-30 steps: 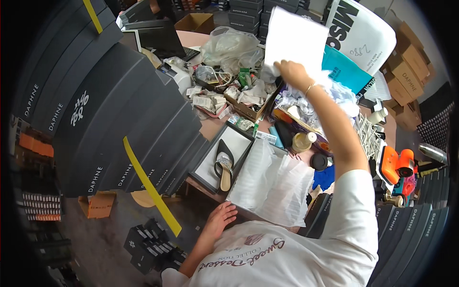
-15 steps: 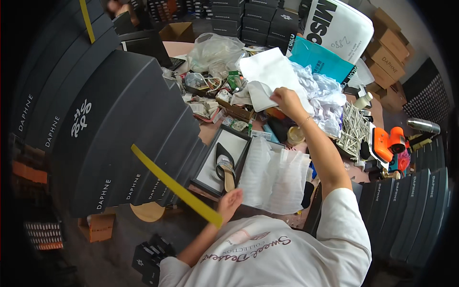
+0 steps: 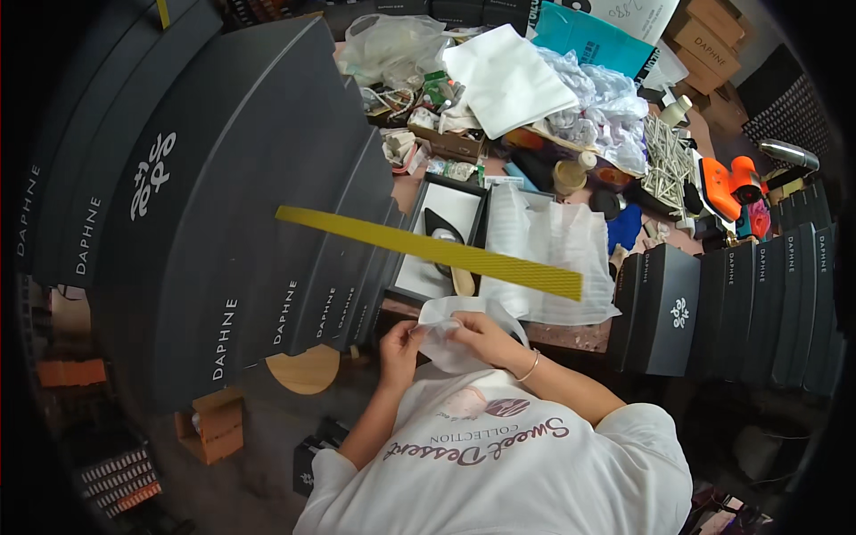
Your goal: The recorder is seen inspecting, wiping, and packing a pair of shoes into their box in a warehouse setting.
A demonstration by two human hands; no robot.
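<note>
Both hands are close to the person's chest, and both hold one thin white bag [image 3: 455,334]. The left hand [image 3: 401,341] pinches the bag's left edge with its fingers closed on it. The right hand [image 3: 481,336] grips the bag from the right, fingers curled around it. The bag looks soft and crumpled, and I think the hands are pulling it open. I cannot tell if anything is inside it.

Just past the hands, on the tabletop [image 3: 571,337], an open black box [image 3: 443,239] lies flat. It has a white inside, and a dark shoe [image 3: 443,242] rests in it. A sheet of white wrap [image 3: 553,259] lies just beside the box on its right. A long yellow strip [image 3: 428,251] crosses in front of the box and the wrap.

On the left stands a tall stack of dark boxes [image 3: 223,205]. More dark boxes [image 3: 740,299] stand on the right. The far end of the tabletop is full of stuff: white paper [image 3: 506,78], a clear plastic bag [image 3: 392,46], and an orange tool [image 3: 733,183].

It looks like the packing is only partly done. The shoe is in the box, but the box has no lid on it yet. The bag is not yet put in or around anything.
</note>
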